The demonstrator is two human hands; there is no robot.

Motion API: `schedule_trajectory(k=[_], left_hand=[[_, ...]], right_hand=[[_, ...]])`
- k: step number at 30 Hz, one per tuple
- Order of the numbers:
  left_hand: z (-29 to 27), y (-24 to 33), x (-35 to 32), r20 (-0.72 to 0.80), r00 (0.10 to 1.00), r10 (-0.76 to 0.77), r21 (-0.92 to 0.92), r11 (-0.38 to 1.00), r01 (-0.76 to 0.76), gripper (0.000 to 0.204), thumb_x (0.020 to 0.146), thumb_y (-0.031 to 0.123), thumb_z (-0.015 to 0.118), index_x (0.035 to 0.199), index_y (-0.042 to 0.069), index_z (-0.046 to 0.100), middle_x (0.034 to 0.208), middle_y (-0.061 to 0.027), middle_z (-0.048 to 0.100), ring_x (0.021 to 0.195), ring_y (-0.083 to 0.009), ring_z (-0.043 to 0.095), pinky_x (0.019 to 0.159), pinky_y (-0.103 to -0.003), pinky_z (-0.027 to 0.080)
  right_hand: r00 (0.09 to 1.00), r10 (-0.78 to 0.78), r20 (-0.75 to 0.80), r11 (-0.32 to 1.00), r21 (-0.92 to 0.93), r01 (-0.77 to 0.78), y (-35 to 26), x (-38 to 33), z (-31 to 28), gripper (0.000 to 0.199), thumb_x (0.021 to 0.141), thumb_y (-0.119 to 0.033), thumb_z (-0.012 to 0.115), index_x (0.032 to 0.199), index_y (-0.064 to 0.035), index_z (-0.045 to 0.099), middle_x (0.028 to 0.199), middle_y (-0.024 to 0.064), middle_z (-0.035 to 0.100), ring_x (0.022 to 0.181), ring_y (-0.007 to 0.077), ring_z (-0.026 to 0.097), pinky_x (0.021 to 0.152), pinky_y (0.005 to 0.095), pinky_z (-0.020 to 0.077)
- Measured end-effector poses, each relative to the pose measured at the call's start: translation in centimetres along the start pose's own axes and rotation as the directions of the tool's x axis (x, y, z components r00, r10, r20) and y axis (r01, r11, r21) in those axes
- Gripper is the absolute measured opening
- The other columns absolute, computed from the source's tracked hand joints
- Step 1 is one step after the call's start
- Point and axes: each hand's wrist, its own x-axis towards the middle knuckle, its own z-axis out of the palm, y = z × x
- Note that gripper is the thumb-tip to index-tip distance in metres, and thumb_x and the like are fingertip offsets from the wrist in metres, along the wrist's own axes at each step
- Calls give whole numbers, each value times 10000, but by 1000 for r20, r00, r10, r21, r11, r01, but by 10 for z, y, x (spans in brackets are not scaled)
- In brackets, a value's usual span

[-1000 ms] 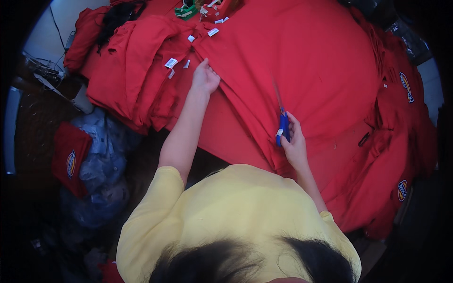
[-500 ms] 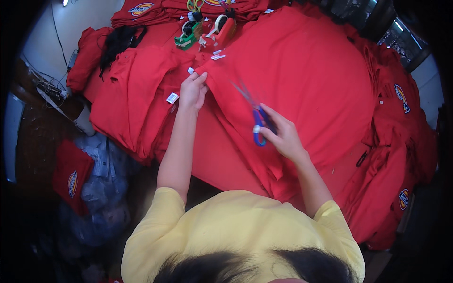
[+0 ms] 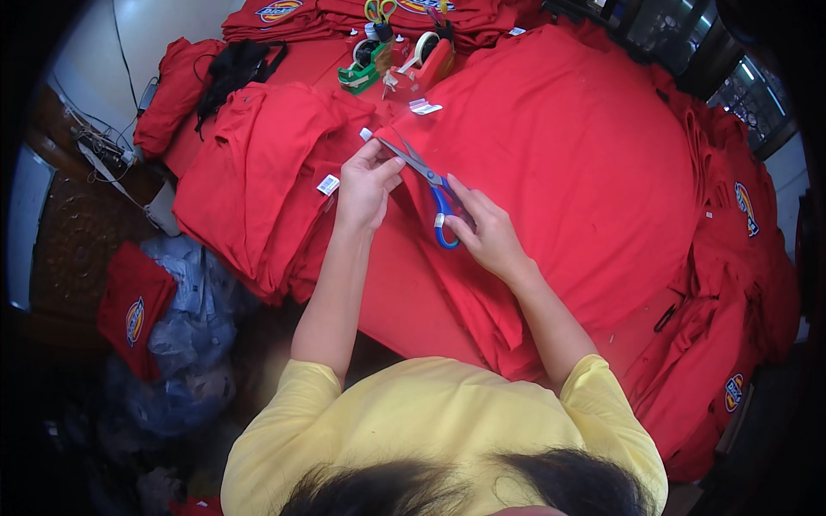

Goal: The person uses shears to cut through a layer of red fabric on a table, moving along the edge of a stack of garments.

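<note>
My left hand (image 3: 370,185) is closed in a pinch on the edge of a large red garment (image 3: 559,163) spread over the table. A small white tag (image 3: 366,134) sticks out just beyond its fingertips. In my right hand (image 3: 489,225) is a pair of scissors (image 3: 442,206) with blue handles, gripped by the loops. The blades are parted a little, pointing up and left, close above the left fingers and near the white tag. A white label (image 3: 423,107) lies on the red cloth a little farther off.
Left of my hands lies a heap of red garments (image 3: 258,163) with a white barcode tag (image 3: 328,184). Beyond stand a green tape dispenser (image 3: 361,73) and a red one (image 3: 426,69). More red garments (image 3: 714,284) hang at the right edge. Clear plastic bags (image 3: 189,344) sit below left.
My right hand has brought the scissors left, from over the cloth to the left fingertips. My left hand has turned its fingers more to the right, still at the garment's edge.
</note>
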Motion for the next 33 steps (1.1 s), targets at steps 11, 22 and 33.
schedule_trajectory(k=[11, 22, 33], left_hand=[[12, 13, -13, 38, 999, 19, 0, 1000, -19, 339, 824, -37, 598, 1158, 10, 564, 990, -43, 620, 858, -103, 605, 740, -240, 519], [9, 14, -20, 66, 986, 154, 328, 930, -167, 384, 817, -50, 599, 1195, -20, 539, 904, -7, 592, 773, -49, 543, 656, -177, 451], [-135, -10, 104, -173, 834, 525, 834, 528, -159, 242, 849, 196, 648, 809, -41, 614, 663, -48, 590, 591, -124, 495, 577, -307, 428]], right_hand=[[983, 177, 47, 939, 292, -183, -7, -10, -3, 463, 886, -166, 576, 1325, -72, 462, 836, 124, 588, 666, 203, 577, 627, 313, 455], [944, 287, 162, 860, 391, -328, -22, -5, -18, 395, 909, -102, 512, 1301, -62, 489, 829, 83, 609, 641, 109, 578, 534, 264, 479], [939, 335, 72, 932, 121, -342, -42, -151, -73, 627, 727, -72, 671, 1314, -94, 450, 1001, 119, 599, 818, 204, 620, 754, 320, 517]])
